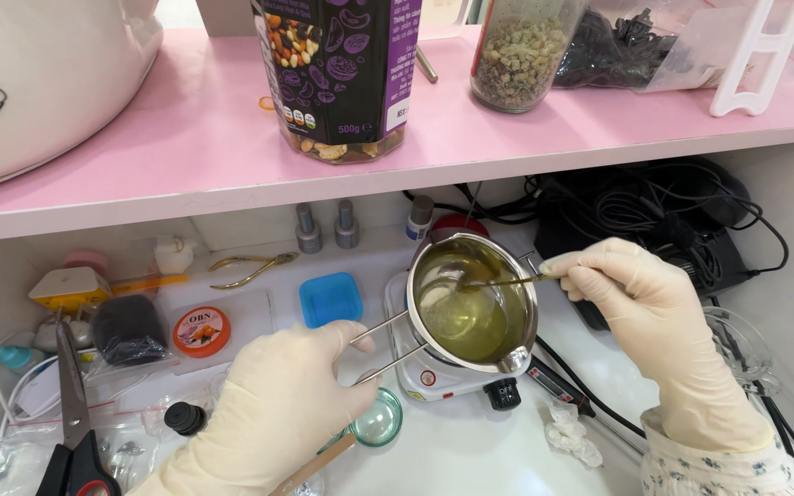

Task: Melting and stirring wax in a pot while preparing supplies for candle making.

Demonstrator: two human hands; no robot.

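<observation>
My left hand [282, 404], in a pale latex glove, grips the wire handle of a small steel melting pot [507, 344]. The pot holds clear yellowish liquid [470, 317] and sits on a small white electric hot plate [434, 377] with a black knob. My right hand [645, 312], also gloved, pinches a thin metal stirring stick [498, 281] whose tip dips into the liquid. A thin wooden stick [319, 464] lies under my left palm. A small round glass dish [377, 421] sits just below the pot's handle.
A pink shelf [186, 156] overhangs the bench, bearing jars of nuts and grain. Below it lie a blue square mould [331, 298], an orange tin [201, 330], cuticle nippers [252, 267], scissors [73, 432], small bottles, a probe thermometer [558, 386] and tangled black cables [654, 216].
</observation>
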